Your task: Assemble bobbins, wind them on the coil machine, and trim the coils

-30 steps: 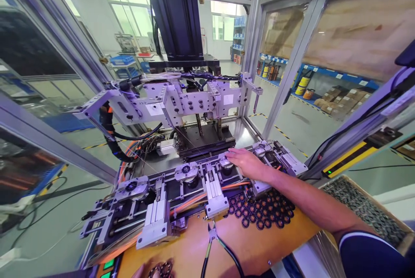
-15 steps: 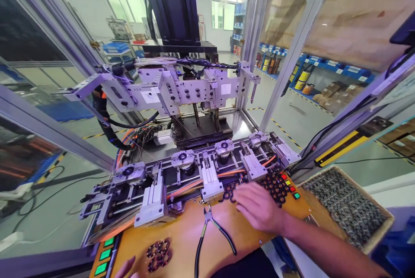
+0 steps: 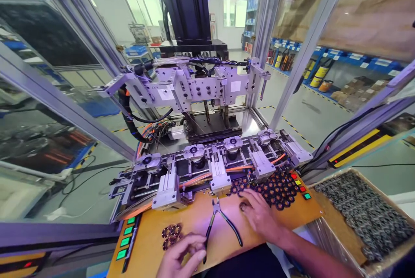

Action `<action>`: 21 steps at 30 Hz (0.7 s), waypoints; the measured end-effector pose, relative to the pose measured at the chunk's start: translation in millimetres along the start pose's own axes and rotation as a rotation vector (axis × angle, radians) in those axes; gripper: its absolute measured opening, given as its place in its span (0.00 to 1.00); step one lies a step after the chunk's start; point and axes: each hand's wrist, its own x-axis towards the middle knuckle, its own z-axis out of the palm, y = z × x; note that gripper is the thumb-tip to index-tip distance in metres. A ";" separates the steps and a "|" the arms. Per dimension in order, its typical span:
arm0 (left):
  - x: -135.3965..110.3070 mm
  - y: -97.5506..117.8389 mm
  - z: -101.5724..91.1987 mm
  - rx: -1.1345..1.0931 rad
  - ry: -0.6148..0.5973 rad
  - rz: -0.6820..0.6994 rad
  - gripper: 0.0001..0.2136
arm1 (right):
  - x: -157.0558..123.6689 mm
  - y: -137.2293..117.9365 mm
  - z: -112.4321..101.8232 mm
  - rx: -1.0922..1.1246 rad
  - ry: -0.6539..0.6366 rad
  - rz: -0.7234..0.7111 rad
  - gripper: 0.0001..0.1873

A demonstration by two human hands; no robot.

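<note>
My right hand (image 3: 259, 217) has its fingers curled just in front of a pile of dark, copper-coloured ring-shaped coil cores (image 3: 282, 193). A dark piece like one of these rings shows at its fingertips. Low in the view, my left hand (image 3: 183, 256) has thumb and fingers bent towards each other. Its fingertips are beside the left handle of the cutting pliers (image 3: 216, 209); whether they touch it or hold something small I cannot tell. The pliers lie with handles spread on the orange worktop (image 3: 223, 243). Behind my left hand sits a small group of ring cores (image 3: 170, 230).
A row of metal clamping fixtures (image 3: 220, 176) runs along the worktop's back, under a machine crossbar (image 3: 197, 90). Green buttons (image 3: 125, 242) line the left edge; coloured buttons (image 3: 302, 189) sit at the right. A carton (image 3: 359, 213) of grey metal parts stands beyond the right edge.
My left hand has come in from the bottom edge towards the pliers' left handle. My right hand has drawn slightly back from the pile. The whole view has shifted.
</note>
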 end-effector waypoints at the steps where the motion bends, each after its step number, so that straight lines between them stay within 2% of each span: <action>1: 0.6 4.8 7.8 -0.044 -0.059 0.000 0.19 | 4.4 -12.7 -4.9 0.075 0.000 0.004 0.11; 3: -0.3 13.3 21.2 -0.147 -0.117 0.003 0.23 | 14.2 -40.6 -14.7 0.324 0.012 0.035 0.06; 5: -3.5 20.3 30.4 -0.221 -0.086 0.003 0.23 | 23.5 -65.1 -22.2 0.608 0.031 0.082 0.05; 7: -7.5 25.4 34.9 -0.235 0.036 0.033 0.20 | 30.6 -80.6 -25.8 0.804 0.025 0.128 0.06; 10: -11.6 29.4 33.6 -0.117 0.240 0.191 0.14 | 37.3 -87.9 -24.7 0.992 -0.041 0.209 0.07; 12: -12.2 29.8 28.8 0.027 0.298 0.337 0.13 | 40.6 -87.9 -22.0 1.075 -0.072 0.243 0.06; 15: -11.2 28.2 20.3 0.215 0.311 0.502 0.15 | 45.8 -88.4 -18.2 1.110 -0.100 0.260 0.05; 21: -9.2 26.4 11.4 0.321 0.369 0.576 0.15 | 55.6 -90.0 -13.0 1.135 -0.128 0.201 0.04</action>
